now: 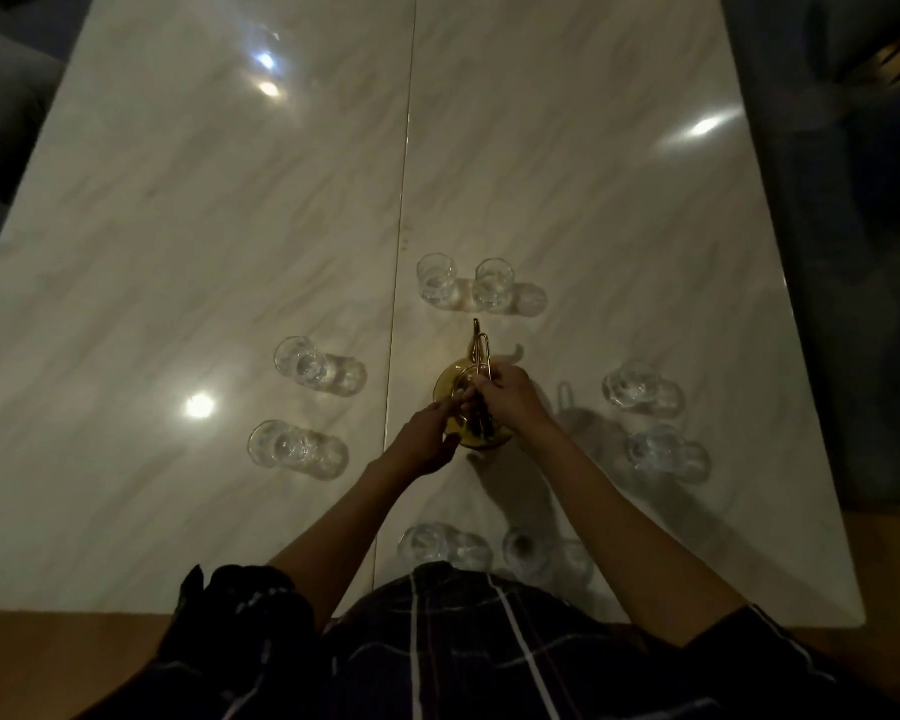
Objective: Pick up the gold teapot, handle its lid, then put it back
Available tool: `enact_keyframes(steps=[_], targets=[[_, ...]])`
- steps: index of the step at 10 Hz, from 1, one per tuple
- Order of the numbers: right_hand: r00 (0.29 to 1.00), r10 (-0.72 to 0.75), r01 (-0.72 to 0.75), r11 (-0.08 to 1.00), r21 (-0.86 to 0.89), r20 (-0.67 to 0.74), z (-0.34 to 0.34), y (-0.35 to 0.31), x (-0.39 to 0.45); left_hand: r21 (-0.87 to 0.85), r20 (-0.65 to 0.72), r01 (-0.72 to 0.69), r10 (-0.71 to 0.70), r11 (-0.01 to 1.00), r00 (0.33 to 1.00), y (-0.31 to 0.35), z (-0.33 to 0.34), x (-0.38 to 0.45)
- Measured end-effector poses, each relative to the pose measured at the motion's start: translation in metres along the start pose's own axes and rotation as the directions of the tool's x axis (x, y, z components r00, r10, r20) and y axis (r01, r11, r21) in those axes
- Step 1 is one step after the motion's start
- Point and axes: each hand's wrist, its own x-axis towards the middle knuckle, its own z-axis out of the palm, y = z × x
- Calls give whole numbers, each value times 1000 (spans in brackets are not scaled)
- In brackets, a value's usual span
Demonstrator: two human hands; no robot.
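- head view: gold teapot (471, 407) sits mid-table (178, 226), spout pointing away, directly under both hands.
- right hand (507, 400) fingers clamp the upright handle.
- left hand (427, 439) fingers pinch at the lid; lid itself unclear.

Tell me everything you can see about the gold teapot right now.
The shiny gold, metallic-looking teapot sits near the middle of the pale marble table, ringed by clear drinking glasses. Its round body is seen from above, with a thin spout pointing away from the person and a wire loop handle raised over the top. The right hand grips it at the handle, and the left hand touches its near left side. Whether it is lifted or resting, and where the lid sits, is unclear.
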Motion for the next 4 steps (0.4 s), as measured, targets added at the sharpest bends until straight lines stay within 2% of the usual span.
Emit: enact_keyframes(steps=[2, 3, 4], targets=[[1000, 0, -1, 996, -92, -8, 1, 0, -4, -1, -14, 11, -11, 1000, 1000, 5, 8, -13], [998, -21, 12, 983, -182, -52, 0, -1, -15, 14, -19, 22, -22, 1000, 1000, 10, 11, -28], [985, -106, 72, 968, -239, -133, -1, 5, -34, 31, -40, 79, -77, 996, 996, 8, 16, -37]])
